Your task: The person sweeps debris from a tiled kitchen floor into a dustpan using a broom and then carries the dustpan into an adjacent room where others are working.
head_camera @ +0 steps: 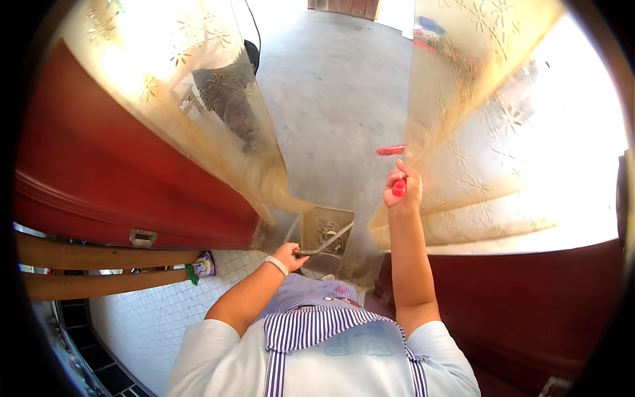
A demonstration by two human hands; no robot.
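My left hand (289,256), with a pale band at the wrist, grips the metal handle (325,244) of a dustpan (310,218). The pan is low in front of me, and dark debris lies in it. Raised and stretched forward, my right hand (404,186) is closed around a red handle (399,188). Just beyond the fingers shows a red bar-shaped head (391,150); whether it is a brush or a squeegee I cannot tell. This head is beside the edge of the right see-through plastic door curtain (461,149), which has a flower pattern.
Another plastic curtain panel (218,109) hangs at the left. Dark red door leaves, one left (124,164) and one right (516,307), flank the opening. Ahead spreads a grey concrete floor (332,89). Wooden bars (109,258) and white floor tiles (149,322) are at lower left.
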